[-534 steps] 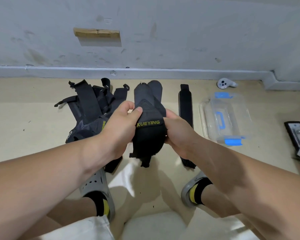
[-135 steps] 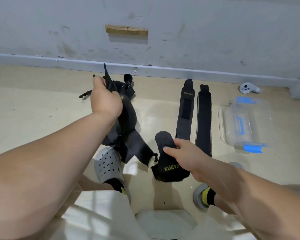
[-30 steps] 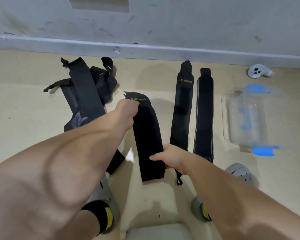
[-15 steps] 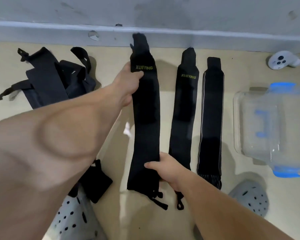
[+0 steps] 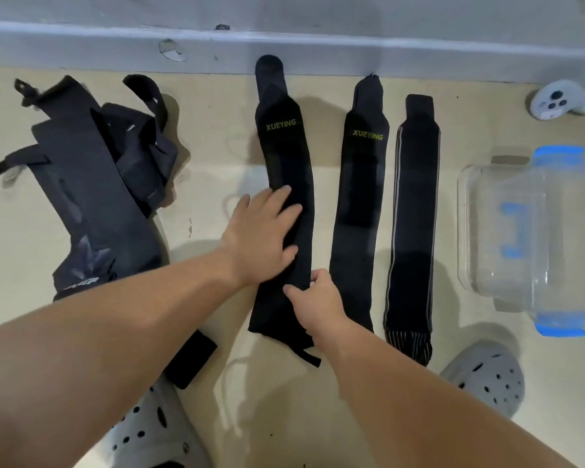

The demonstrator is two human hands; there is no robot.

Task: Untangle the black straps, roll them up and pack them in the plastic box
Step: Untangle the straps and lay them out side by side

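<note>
The freed strap (image 5: 284, 146) is now lying flat on the floor (image 5: 217, 96) — left hand (image 5: 260, 238) pressing it open-palmed, right hand (image 5: 314, 298) pinching its near part; the tangle (image 5: 92, 184) is waiting.

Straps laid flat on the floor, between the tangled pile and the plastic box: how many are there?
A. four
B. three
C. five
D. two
B: three lie side by side, namely the left strap, pressed flat by the left hand, the middle strap, and the striped strap nearest the plastic box.
</note>
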